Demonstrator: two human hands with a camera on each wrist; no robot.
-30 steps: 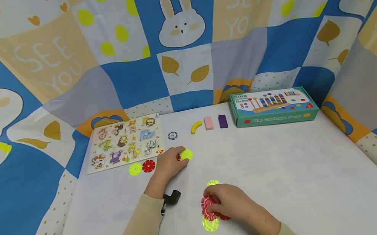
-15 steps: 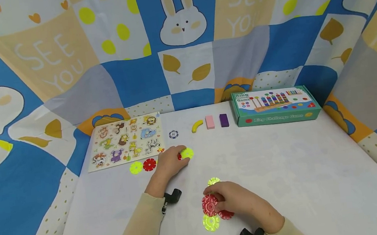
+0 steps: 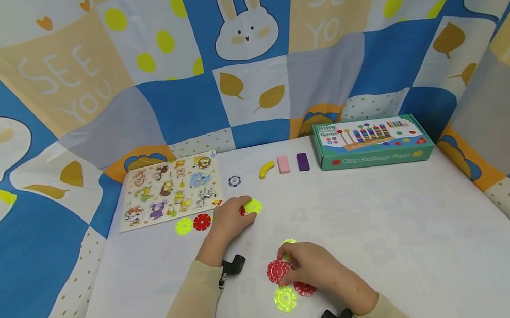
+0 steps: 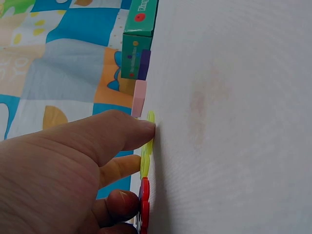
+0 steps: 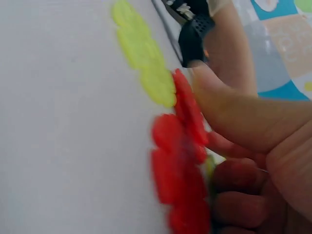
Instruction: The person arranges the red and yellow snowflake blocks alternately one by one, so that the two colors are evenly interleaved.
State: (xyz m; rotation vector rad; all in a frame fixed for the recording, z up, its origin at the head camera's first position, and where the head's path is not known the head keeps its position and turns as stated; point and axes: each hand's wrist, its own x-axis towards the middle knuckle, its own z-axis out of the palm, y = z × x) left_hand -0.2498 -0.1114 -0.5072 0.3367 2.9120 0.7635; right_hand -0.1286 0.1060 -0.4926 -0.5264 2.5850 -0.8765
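In the head view, my left hand pinches a yellow-green notched plastic disc at the right end of a row along the puzzle board. Thumb and index finger grip its edge in the left wrist view, while the other fingers lie by a red disc. Lower down, my right hand holds a red notched disc between thumb and fingers, tilted in the right wrist view. Around it lie a yellow-green disc, another red disc and a far yellow-green one, partly hidden by the fingers.
An animal puzzle board lies at the back left, with a yellow-green disc and a red disc before it. Behind are a poker chip, yellow arch, pink block, purple block and green game box.
My right hand has shifted the red disc slightly left and away from me, uncovering more of the red disc beneath. My left hand stays at the row.
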